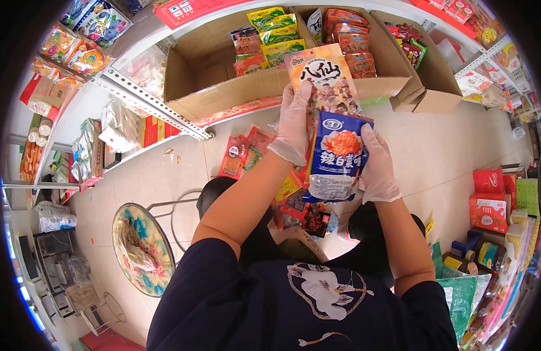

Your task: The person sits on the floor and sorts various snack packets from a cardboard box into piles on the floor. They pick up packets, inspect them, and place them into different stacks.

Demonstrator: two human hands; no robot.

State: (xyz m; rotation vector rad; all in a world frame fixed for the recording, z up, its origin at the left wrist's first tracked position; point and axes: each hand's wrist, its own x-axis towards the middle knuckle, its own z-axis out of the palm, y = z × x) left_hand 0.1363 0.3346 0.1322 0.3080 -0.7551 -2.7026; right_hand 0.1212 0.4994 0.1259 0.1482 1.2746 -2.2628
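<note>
My left hand [294, 123], in a thin clear glove, is closed on an orange-and-cream snack packet [326, 70], its thumb over the front. In my gloved right hand [380, 169] is a blue snack packet [337, 158] with a picture of reddish food, gripped by its right edge. The blue packet overlaps the lower part of the orange one, and part of a yellowish packet shows behind it. Beneath my hands, several red snack packets [234, 157] lie in a loose pile on the floor between and ahead of my knees.
Ahead, a cardboard box [206, 96] holds green-yellow packets; the box beside it [390, 82] holds orange-red ones. A third box [437, 93] stands further right. At left are a metal shelf post [147, 102] and a round floral-topped stool [127, 257]. Bottles [490, 251] and cartons crowd the right.
</note>
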